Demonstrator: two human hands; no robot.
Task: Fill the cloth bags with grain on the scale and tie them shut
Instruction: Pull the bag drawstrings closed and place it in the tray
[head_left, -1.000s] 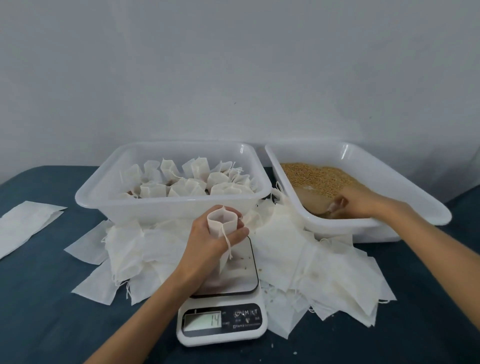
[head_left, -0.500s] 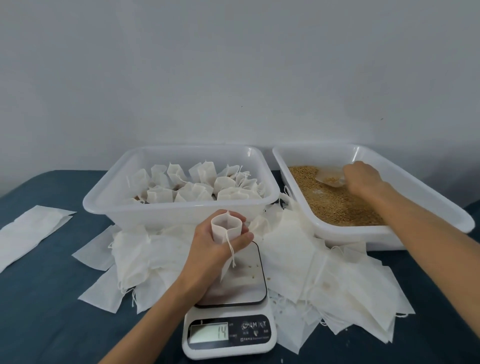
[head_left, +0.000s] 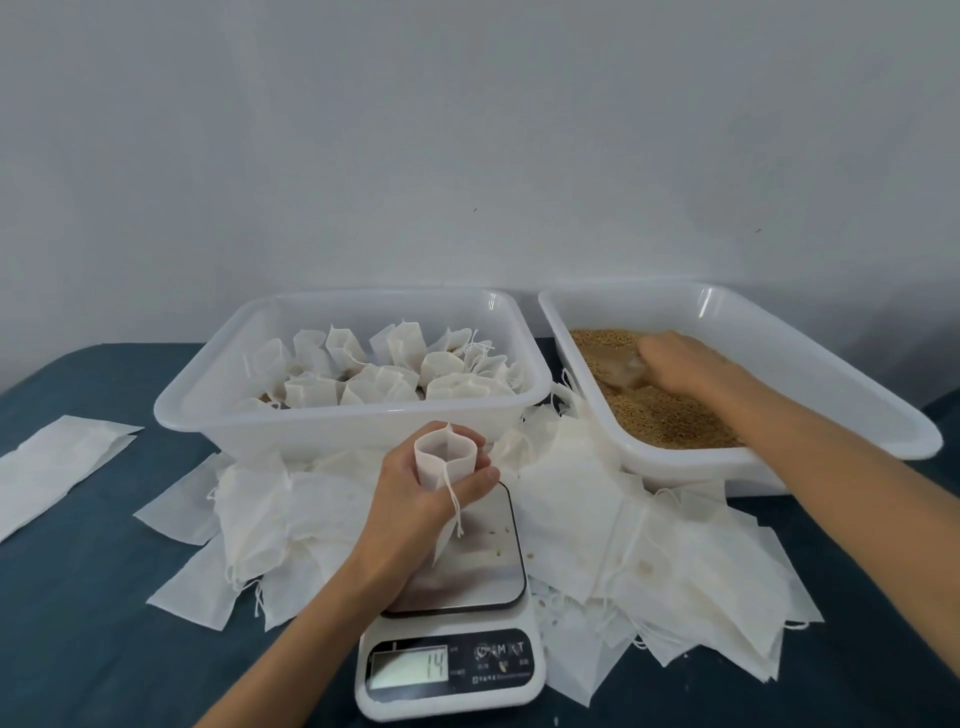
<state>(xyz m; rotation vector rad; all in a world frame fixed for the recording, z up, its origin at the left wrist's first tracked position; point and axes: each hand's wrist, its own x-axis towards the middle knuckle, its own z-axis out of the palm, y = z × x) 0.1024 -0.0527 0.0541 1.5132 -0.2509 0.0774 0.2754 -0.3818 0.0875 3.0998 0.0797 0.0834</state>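
The left hand (head_left: 415, 499) curls its fingers and thumb round a small white cloth drawstring bag (head_left: 445, 460), holding it upright with the mouth spread open above the steel plate of the white digital kitchen scale (head_left: 457, 613), whose display reads 14. Far right, the right hand (head_left: 675, 364) grips a translucent plastic scoop (head_left: 615, 366) pushed into the golden-brown grain (head_left: 654, 410) in the white plastic tray (head_left: 779, 364). To do this step well, the scoop should probably come up only part full and tip slowly into the open mouth, with the bag set down on the plate so the reading counts; a few grains already lie loose on the plate. The dangling drawstring (head_left: 454, 506) should be kept out of the opening. Filled, tied bags (head_left: 384, 374) sit in the far left white tub (head_left: 332, 415), and flat empty bags (head_left: 649, 545) are heaped round the scale on a dark blue tablecloth (head_left: 78, 597), before a plain pale wall (head_left: 467, 130).
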